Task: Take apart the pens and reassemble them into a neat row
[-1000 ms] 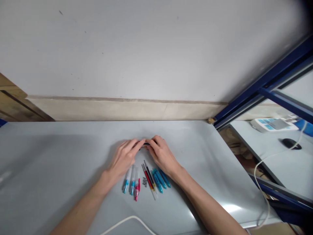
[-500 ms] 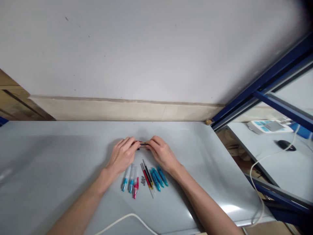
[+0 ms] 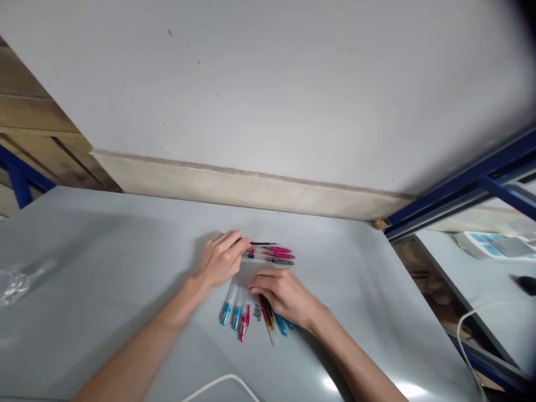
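My left hand (image 3: 224, 255) is closed at the left end of a dark, thin pen refill (image 3: 266, 243), which lies level and points right. Just below it, two red pens (image 3: 283, 255) and a black pen (image 3: 283, 261) lie side by side, their left ends partly behind my fingers. My right hand (image 3: 282, 291) is closed, fingertips pinched over the top ends of several red and black refills (image 3: 268, 317); what they hold is hidden. Blue pen parts (image 3: 282, 326) show partly under that hand. Left of it lie clear barrels with blue grips (image 3: 237, 318) and a red-gripped one (image 3: 245, 324).
Small dark pieces (image 3: 257, 312) lie between the barrels and refills. A crumpled clear plastic bag (image 3: 17, 286) is at the far left of the grey table (image 3: 125, 268). A white cable (image 3: 226, 378) curves along the near edge. A blue frame (image 3: 419, 207) stands to the right.
My right hand has left the row at the back and moved toward me, over the refills. The red and black pens there are now uncovered. The view has turned left.
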The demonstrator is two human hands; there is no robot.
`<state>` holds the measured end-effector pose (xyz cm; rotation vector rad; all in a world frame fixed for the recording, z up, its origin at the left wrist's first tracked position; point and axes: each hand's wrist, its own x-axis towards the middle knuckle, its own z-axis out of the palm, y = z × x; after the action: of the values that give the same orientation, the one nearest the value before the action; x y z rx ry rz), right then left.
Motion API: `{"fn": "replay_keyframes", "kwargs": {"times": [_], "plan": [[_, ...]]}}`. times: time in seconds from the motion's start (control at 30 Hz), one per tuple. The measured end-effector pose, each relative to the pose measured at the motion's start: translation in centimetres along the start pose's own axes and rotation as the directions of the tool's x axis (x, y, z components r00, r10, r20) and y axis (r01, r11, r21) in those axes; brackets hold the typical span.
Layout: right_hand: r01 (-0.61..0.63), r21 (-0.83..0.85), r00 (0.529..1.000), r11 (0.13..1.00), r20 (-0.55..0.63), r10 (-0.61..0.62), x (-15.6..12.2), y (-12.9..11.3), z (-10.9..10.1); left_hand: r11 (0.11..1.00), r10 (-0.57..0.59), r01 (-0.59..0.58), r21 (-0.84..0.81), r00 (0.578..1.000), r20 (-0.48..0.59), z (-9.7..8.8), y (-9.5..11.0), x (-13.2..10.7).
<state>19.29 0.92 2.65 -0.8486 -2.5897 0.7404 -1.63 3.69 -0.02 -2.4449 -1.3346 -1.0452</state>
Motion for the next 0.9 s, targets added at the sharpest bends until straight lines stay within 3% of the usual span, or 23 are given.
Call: {"fn": "replay_keyframes", "kwargs": {"times": [0.2, 0.47, 0.73, 0.9], "plan": [[-0.167, 0.223, 0.985, 0.96, 0.01, 0.169, 0.0, 0.7, -0.8, 0.999, 0.027, -0.026, -0.024, 0.999, 0.042, 0.1, -0.1, -0.1], [-0.221, 0.499, 0.968, 0.838, 0.215, 0.127, -0.2, -0.1, -1.2, 0.999, 0.018, -0.015, -0.041, 0.998, 0.059, 0.4, -0.1, -0.3], [-0.097, 0.274, 0.988, 0.957, 0.14, 0.06, 0.1, -0.3, -0.8, 0.997, 0.029, -0.024, -0.069, 0.997, 0.069, 0.3, 0.0, -0.2], [-0.139, 0.181, 0.99, 0.974, 0.029, 0.136, -0.6, 0.5, -3.7, 0.996, 0.045, -0.038, -0.086, 0.995, 0.088, 0.2, 0.0, -0.3]]}}
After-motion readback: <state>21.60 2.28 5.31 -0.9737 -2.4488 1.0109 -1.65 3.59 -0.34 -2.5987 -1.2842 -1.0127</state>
